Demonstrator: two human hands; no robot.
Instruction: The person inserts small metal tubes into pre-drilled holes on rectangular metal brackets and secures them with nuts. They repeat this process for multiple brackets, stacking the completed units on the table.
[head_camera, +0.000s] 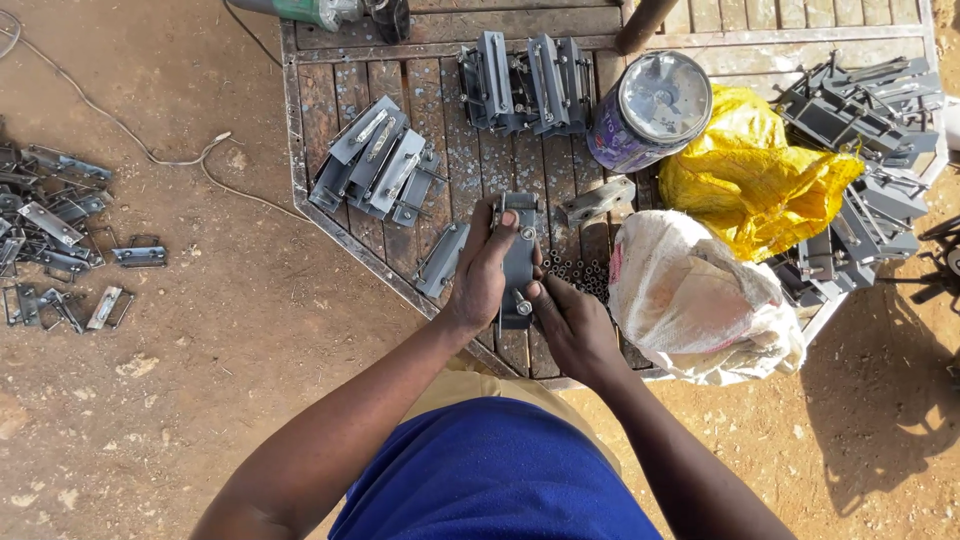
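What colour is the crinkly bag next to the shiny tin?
Bright yellow. The crumpled bag lies beside the tin on the metal worktable, clearest in the head view.

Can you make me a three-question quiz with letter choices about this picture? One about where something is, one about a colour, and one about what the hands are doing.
1. Where is the round tin?
A. on the dirt
B. on the metal table
C. inside the white sack

2. What colour is the crumpled bag?
A. yellow
B. red
C. green

3. What does the left hand do?
A. lies flat on the dirt
B. hangs free
C. grips the grey metal bracket

Key: B, it stands on the slats; A, clearly yellow; C, its fingers wrap it while the right hand touches the lower bolt.
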